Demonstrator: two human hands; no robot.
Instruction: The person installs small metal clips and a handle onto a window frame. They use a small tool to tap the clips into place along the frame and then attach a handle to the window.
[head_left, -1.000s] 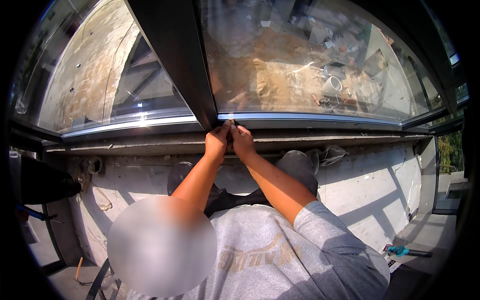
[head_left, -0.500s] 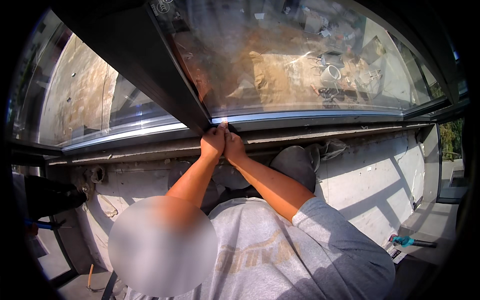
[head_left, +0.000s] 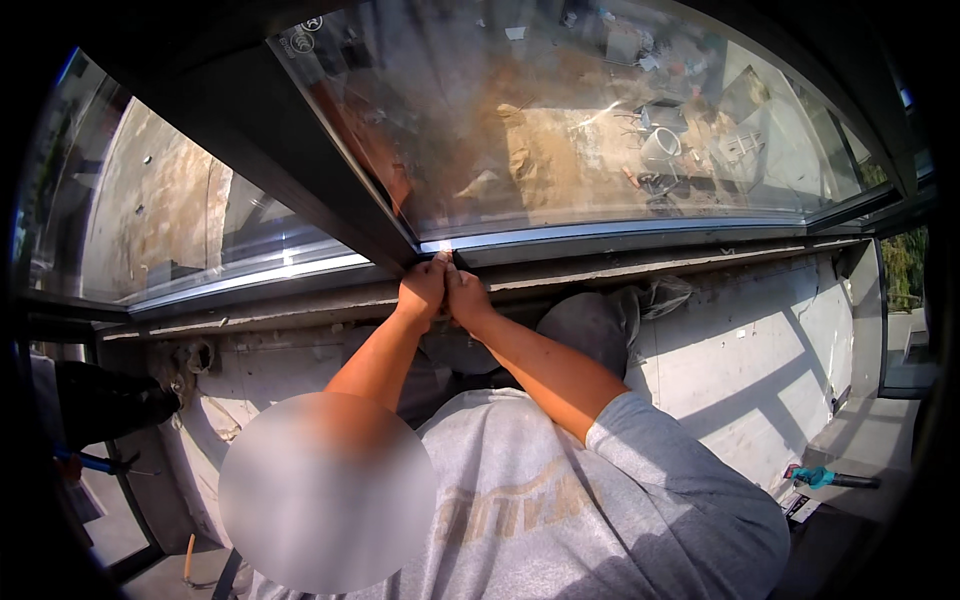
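My left hand (head_left: 423, 288) and my right hand (head_left: 467, 296) are pressed close together at the lower corner of a large glass pane (head_left: 560, 150). Here a dark upright window post (head_left: 290, 170) meets the bottom frame rail, which carries a bright silver strip (head_left: 600, 232). Fingers on both hands are curled, with the thumbs near the strip's left end. Whatever they pinch is too small or hidden to make out.
Below the window runs a rough ledge (head_left: 560, 276) above a pale wall (head_left: 730, 350). A teal power tool (head_left: 822, 477) lies at right, a hammer (head_left: 189, 562) at lower left. Dark clothing of another person (head_left: 110, 400) shows at left. Beyond the glass stands a white bucket (head_left: 661, 148).
The view has shifted slightly. Both hands stay at the same corner, with the fingertips drawn back a little from the silver strip.
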